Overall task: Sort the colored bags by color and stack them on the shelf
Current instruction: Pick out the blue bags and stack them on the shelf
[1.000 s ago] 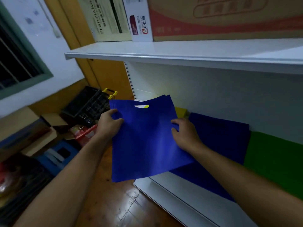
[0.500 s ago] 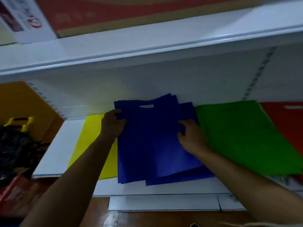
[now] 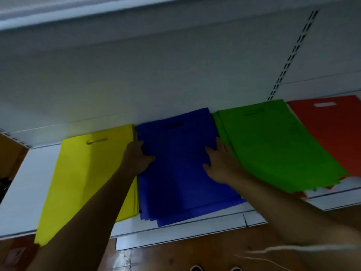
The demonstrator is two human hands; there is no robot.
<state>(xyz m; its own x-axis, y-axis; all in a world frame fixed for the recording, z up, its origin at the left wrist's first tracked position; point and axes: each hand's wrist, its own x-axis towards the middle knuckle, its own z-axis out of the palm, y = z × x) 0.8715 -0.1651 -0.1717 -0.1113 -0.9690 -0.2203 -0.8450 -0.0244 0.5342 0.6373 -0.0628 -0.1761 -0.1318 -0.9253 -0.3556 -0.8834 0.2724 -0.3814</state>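
Both hands are set on the blue bag [image 3: 181, 169]: its left edge is gripped by the left hand [image 3: 136, 159], thumb curled over the top, while the right hand [image 3: 219, 165] is laid flat, fingers straight, near the right edge. The bag is lying on the blue stack on the shelf [image 3: 25, 184], between the yellow bags [image 3: 88, 182] and green bags [image 3: 273, 145], long axis running away from the person, handle slot at the far end. Squaring is judged to be needed, since staggered near edges are seen below.
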